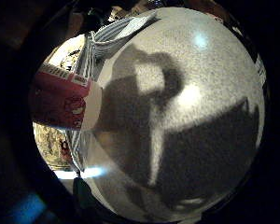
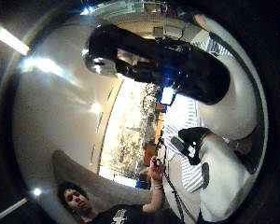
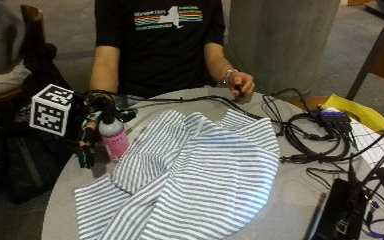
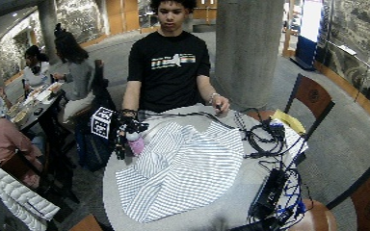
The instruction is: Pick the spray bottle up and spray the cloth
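A spray bottle with a pink label and a black spray head is upright at the table's left edge, beside the striped cloth. My gloved right hand grips it from the left, fingers curled round its upper part. I cannot tell whether its base touches the table. In the little finger side palm view the red label is close, with the cloth beyond it and the shadow of hand and bottle on the grey table. The thumb side palm view shows the white bottle body and a gloved finger.
The person's bare left hand rests at the table's far edge, holding a small dark object. Black cables, a black device and a yellow item crowd the right side. A chair stands at the right.
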Demonstrator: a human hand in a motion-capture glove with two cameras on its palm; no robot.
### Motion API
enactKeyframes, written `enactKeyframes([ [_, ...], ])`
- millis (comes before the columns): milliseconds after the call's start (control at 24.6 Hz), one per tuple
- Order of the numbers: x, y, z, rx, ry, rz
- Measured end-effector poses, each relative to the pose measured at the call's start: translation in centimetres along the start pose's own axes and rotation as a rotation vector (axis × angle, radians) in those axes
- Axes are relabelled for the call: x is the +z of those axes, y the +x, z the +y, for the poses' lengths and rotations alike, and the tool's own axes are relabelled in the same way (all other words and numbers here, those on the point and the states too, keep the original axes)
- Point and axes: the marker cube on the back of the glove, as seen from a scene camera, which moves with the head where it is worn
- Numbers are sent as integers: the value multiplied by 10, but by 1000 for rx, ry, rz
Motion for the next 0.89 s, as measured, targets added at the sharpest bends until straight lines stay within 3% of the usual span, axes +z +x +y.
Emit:
enactKeyframes([
  [447,14,-3,-16,7,-6,7],
  [893,15,-18,-17,-58,87,-54],
])
